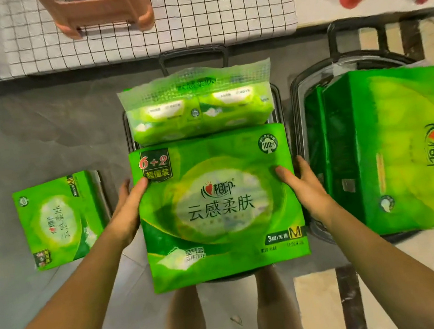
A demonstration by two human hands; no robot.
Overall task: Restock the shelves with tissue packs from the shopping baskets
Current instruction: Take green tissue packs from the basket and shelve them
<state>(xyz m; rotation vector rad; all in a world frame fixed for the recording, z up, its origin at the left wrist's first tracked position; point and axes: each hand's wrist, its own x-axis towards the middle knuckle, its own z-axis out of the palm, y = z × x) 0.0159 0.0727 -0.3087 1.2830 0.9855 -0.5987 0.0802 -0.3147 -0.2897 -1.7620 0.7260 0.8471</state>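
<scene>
So the floor [38, 133] here is smooth grey tile, matte, with a white grid-pattern cloth [216, 11] laid along the top edge and a brown plastic stool [102, 10] standing on it.

Biggest green thing is the large pack [408, 148] on the right, boxy, glossy film wrap, sitting tilted in the right basket [301, 96], which looks like dark plastic with a clear liner. The middle basket [276, 100] is mostly hidden under its load, only the black rim and handle peek out.

The main tissue pack [219, 206] is the one being picked: flat, pillow-ish rectangle, crinkly shiny film, lying on top of the middle basket. Left hand [128, 213] and right hand [308, 187] are clamped on its two short sides, thumbs on the printed face, fingers wrapped round the edges out of sight. Looks like the lift-out step to me. Next move probably needs an even squeeze from both sides, since soft packs sag in the middle, then a turn toward the shelves, which aren't in view.

Behind it, touching its far edge, is a smaller pack [199, 105] with a see-through crimped top flap. Smallest is the square pack [59, 220] lying flat on the floor to the left, well apart from the baskets.
</scene>
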